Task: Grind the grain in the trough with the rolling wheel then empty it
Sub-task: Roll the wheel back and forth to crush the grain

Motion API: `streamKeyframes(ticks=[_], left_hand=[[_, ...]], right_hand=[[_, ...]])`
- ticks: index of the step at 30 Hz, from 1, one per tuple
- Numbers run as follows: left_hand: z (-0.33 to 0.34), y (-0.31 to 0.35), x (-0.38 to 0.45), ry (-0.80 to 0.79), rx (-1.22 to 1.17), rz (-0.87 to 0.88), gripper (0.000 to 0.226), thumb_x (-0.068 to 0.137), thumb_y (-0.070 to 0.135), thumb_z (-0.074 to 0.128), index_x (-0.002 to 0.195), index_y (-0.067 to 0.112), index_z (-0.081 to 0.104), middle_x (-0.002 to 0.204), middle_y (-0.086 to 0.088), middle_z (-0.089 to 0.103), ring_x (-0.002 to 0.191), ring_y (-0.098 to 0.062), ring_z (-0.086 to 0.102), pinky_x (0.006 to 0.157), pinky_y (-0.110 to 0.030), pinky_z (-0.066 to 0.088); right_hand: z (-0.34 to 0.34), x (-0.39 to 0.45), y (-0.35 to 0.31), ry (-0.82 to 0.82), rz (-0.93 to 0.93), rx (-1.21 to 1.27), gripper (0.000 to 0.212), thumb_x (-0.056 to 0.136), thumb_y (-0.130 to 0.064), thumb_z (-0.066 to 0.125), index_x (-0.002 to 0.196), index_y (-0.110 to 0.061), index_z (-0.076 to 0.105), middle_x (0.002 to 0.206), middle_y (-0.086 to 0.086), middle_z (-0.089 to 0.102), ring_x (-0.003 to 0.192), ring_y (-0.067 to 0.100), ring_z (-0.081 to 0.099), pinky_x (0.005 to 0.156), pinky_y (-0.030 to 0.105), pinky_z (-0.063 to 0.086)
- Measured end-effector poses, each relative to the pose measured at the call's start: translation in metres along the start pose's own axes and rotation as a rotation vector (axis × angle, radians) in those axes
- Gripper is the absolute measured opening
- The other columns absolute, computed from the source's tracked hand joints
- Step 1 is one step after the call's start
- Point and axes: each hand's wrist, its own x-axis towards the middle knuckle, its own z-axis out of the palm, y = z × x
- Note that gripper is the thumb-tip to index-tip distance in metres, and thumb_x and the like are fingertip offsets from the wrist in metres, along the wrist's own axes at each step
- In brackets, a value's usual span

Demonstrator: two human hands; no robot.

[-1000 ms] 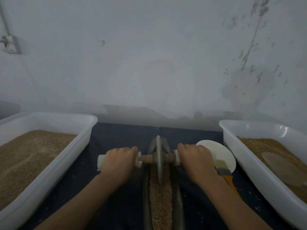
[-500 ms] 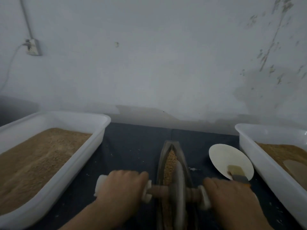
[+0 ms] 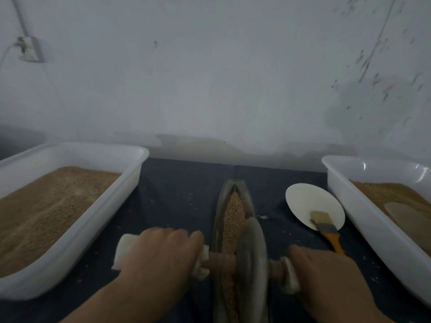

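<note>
Both hands (image 3: 161, 255) grip the rolling wheel (image 3: 251, 259) standing in the grain-filled trough (image 3: 218, 220).

Two white tubs (image 3: 70, 229) (image 3: 363, 206) (both holding grain), one trough (image 3: 218, 229), one wheel (image 3: 251, 257), one brush (image 3: 326, 227), one disc (image 3: 307, 201).

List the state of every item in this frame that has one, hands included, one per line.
trough: holds grain, not emptied
rolling wheel: upright in the trough, near end
left hand: curled round the left grip
right hand: curled round the right grip
left bin: filled with brown meal
right bin: partly filled, a flat disc on top
brush: bristles resting on the white plate
</note>
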Motion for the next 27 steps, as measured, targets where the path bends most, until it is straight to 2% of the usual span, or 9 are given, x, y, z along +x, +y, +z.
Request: streamKeyframes(ticks=[3,6,10,15,18,21,24,25,27], left_hand=[[-0.004,0.005,-0.011,0.014,0.070,0.003,0.033,0.084,0.053,0.052,0.082,0.036,0.024,0.076,0.012,0.034,0.068,-0.010,0.036,0.054,-0.028,0.021],[0.009,-0.001,0.020,0.131,0.056,-0.052,0.030,0.082,0.048,0.057,0.084,0.036,0.029,0.078,0.012,0.040,0.069,-0.010,0.040,0.061,-0.030,0.029],[0.036,-0.024,0.079,0.228,-0.012,-0.145,0.028,0.081,0.039,0.061,0.080,0.034,0.034,0.074,0.011,0.049,0.064,-0.012,0.041,0.060,-0.030,0.032],[0.040,-0.031,0.097,0.257,-0.017,-0.185,0.028,0.083,0.039,0.060,0.077,0.031,0.034,0.071,0.010,0.048,0.062,-0.013,0.048,0.058,-0.030,0.034],[0.035,-0.021,0.057,0.159,-0.001,-0.136,0.026,0.083,0.044,0.057,0.081,0.033,0.033,0.081,0.009,0.056,0.070,-0.013,0.055,0.060,-0.030,0.036],[0.020,-0.011,0.005,0.010,-0.056,-0.068,0.028,0.083,0.054,0.053,0.076,0.042,0.029,0.076,0.015,0.047,0.062,0.000,0.042,0.060,-0.026,0.034],[0.011,-0.002,-0.014,0.005,0.000,-0.023,0.023,0.083,0.060,0.034,0.076,0.041,0.024,0.073,0.013,0.038,0.058,-0.005,0.034,0.052,-0.027,0.022],[0.010,0.000,-0.012,0.028,0.032,-0.031,0.023,0.082,0.059,0.030,0.077,0.038,0.023,0.072,0.012,0.036,0.059,-0.007,0.034,0.052,-0.028,0.021],[0.015,-0.001,0.005,0.092,0.070,-0.077,0.025,0.084,0.056,0.037,0.079,0.036,0.023,0.071,0.012,0.034,0.061,-0.007,0.036,0.055,-0.029,0.025]], right_hand=[[-0.001,-0.010,-0.006,-0.111,0.020,-0.013,0.031,0.091,-0.042,0.044,0.073,-0.039,0.020,0.084,-0.015,0.036,0.091,0.008,0.052,0.074,0.026,0.037],[0.005,0.007,-0.003,0.060,0.073,-0.042,0.029,0.087,-0.039,0.051,0.079,-0.036,0.024,0.077,-0.013,0.040,0.080,0.010,0.054,0.066,0.029,0.040],[0.001,0.069,0.009,0.296,0.066,-0.172,0.027,0.082,-0.029,0.063,0.089,-0.027,0.038,0.087,-0.006,0.060,0.072,0.015,0.057,0.058,0.028,0.035],[-0.015,0.100,0.010,0.413,0.035,-0.278,0.021,0.077,-0.020,0.067,0.088,-0.019,0.049,0.081,0.002,0.064,0.070,0.025,0.061,0.056,0.030,0.029],[-0.005,0.060,0.004,0.345,-0.016,-0.230,0.033,0.070,-0.024,0.074,0.083,-0.025,0.044,0.081,-0.004,0.062,0.068,0.018,0.060,0.056,0.028,0.032],[0.004,0.012,-0.006,0.287,-0.067,-0.132,0.050,0.046,-0.027,0.087,0.072,-0.028,0.045,0.066,-0.003,0.059,0.054,0.017,0.057,0.050,0.029,0.034],[0.006,-0.002,-0.006,0.171,-0.124,-0.147,0.044,0.060,-0.037,0.083,0.086,-0.027,0.049,0.080,-0.003,0.060,0.067,0.017,0.060,0.060,0.032,0.043],[0.005,0.000,-0.006,0.164,-0.112,-0.157,0.047,0.058,-0.038,0.084,0.084,-0.027,0.047,0.079,-0.004,0.059,0.066,0.016,0.059,0.057,0.031,0.040],[0.006,0.009,-0.003,0.254,-0.083,-0.120,0.063,0.030,-0.025,0.091,0.067,-0.027,0.040,0.054,-0.005,0.051,0.041,0.014,0.049,0.040,0.023,0.020]])
